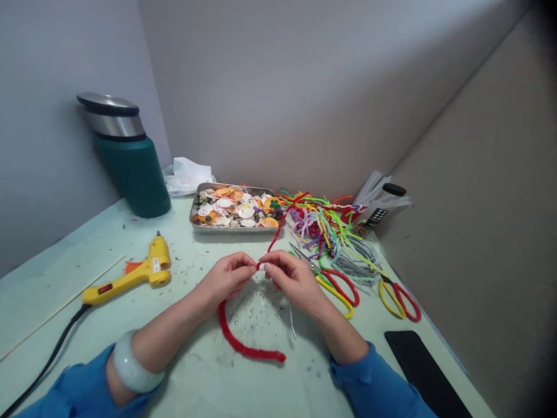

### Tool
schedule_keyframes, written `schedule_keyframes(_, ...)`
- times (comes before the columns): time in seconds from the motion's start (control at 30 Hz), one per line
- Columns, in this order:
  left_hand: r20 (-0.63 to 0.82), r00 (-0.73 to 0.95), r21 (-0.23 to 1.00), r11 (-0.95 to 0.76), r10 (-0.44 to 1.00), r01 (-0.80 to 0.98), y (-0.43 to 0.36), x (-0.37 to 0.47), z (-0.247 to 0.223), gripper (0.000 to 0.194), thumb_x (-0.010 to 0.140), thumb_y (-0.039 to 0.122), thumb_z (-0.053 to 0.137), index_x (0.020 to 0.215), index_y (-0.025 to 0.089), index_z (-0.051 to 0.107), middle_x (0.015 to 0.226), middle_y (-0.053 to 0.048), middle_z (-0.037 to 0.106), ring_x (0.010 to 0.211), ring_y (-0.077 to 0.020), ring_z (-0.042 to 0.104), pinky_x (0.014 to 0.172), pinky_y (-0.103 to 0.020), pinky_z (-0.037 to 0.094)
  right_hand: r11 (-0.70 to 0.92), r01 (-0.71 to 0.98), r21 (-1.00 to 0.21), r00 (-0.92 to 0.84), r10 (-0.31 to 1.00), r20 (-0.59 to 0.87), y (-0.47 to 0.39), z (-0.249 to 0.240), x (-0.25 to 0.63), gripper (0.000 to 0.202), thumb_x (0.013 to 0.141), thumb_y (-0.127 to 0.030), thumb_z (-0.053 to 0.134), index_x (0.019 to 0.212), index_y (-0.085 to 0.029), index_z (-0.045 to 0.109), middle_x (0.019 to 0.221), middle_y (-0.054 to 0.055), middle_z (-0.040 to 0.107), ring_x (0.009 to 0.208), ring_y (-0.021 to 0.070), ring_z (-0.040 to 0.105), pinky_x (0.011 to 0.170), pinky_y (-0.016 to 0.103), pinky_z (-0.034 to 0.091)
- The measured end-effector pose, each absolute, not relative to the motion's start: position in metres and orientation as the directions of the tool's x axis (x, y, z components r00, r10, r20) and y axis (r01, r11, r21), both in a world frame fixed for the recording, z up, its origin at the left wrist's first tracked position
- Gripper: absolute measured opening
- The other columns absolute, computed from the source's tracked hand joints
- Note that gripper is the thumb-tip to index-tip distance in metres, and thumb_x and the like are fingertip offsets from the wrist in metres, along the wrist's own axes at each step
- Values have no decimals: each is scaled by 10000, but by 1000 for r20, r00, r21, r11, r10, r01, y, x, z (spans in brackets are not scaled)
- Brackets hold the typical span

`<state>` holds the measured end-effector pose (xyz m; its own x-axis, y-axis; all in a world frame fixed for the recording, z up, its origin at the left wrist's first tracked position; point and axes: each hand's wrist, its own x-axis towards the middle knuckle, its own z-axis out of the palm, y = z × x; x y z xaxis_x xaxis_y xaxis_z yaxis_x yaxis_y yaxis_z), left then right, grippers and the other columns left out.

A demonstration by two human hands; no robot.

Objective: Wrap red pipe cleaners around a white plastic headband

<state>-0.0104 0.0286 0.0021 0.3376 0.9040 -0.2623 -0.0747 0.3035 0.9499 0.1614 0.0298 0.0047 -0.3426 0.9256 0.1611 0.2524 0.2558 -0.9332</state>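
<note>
My left hand (230, 277) pinches a red fuzzy pipe cleaner (250, 350) near the middle of the table. Its thick wrapped part curves below the hands towards me, while a thinner red strand (278, 229) rises from the fingertips towards the back right. Close beside it, almost touching, my right hand (292, 277) has thumb and forefinger pressed together at the same spot on the red piece. A thin white wire or strand (292, 322) hangs down below my right hand. The fingertips partly hide the join.
A yellow glue gun (130, 280) and a thin stick (65, 303) lie left, a green bottle (130, 168) behind. Further back are a shell tray (235, 230) and coloured pipe cleaners (324, 223). Two scissors (333, 284) (398, 298) and a black phone-like object (424, 371) lie right.
</note>
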Motion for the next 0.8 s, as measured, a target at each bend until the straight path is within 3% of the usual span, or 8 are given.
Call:
schedule_keyframes(0.17, -250, 342, 954, 292, 906, -74, 29, -11, 2, 169, 746, 310, 596, 771, 180, 490, 447, 114, 277, 391, -35, 180, 366, -170, 120, 360, 372, -856, -378, 901, 214, 28, 6, 162, 222, 896, -263, 459, 989, -193, 648, 767, 12, 605, 656, 108, 532, 589, 212, 390)
schedule_keyframes(0.33, -226, 313, 962, 263, 923, -79, 29, -11, 2, 168, 735, 302, 597, 749, 171, 492, 437, 116, 280, 387, -30, 185, 364, -167, 129, 391, 416, -821, -397, 890, 223, 27, 9, 163, 250, 914, -284, 437, 891, -173, 660, 749, 14, 604, 667, 111, 525, 605, 215, 378)
schedule_keyframes(0.53, -201, 289, 971, 231, 936, -70, 28, -9, 3, 164, 735, 300, 593, 742, 167, 498, 444, 112, 296, 388, -29, 199, 365, -166, 134, 321, 394, -861, -396, 905, 156, 29, 10, 165, 355, 930, -346, 403, 794, -139, 657, 582, -19, 511, 553, 94, 470, 554, 207, 356)
schedule_keyframes(0.8, -146, 295, 977, 184, 944, -105, 28, -11, 2, 161, 748, 286, 600, 737, 165, 496, 480, 94, 344, 403, -31, 222, 372, -171, 155, 213, 323, -922, -390, 918, 75, 33, 3, 166, 447, 912, -461, 396, 804, -120, 664, 605, 0, 538, 509, 90, 448, 511, 218, 345)
